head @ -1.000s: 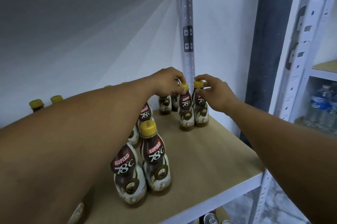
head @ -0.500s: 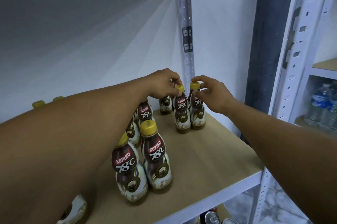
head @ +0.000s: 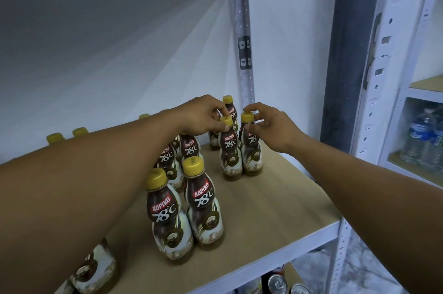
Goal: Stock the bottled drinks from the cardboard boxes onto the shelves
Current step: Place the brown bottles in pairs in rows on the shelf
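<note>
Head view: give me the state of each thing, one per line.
Left hand: pinches cap of left brown yellow-capped plastic bottle.
Right hand: grips cap of right brown yellow-capped plastic bottle.
Front bottle pair: upright, capped, untouched.
Beige wooden shelf: partly stocked.

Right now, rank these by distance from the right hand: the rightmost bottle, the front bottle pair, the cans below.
1. Rightmost bottle, at the right hand's fingers.
2. Front bottle pair, left, near the shelf edge.
3. Cans, lower down, beneath it.
</note>
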A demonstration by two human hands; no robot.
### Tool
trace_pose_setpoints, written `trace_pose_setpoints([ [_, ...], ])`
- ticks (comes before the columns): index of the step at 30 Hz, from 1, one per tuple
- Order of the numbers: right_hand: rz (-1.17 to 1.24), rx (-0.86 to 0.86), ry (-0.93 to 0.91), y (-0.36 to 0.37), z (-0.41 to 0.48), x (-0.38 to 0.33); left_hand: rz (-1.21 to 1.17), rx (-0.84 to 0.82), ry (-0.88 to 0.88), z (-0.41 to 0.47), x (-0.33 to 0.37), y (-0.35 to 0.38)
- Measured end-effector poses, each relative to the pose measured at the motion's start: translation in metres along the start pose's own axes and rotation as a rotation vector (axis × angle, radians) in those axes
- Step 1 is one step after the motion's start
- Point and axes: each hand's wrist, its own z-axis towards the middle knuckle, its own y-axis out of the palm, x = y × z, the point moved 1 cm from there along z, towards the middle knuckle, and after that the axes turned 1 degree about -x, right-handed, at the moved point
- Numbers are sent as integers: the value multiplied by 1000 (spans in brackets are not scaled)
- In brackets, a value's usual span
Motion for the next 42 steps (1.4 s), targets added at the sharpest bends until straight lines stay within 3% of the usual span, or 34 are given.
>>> trace_pose_setpoints([
  [42, -71, -24, -57, -2, -2, -4, 24, 58, 0, -6, 6, 7],
])
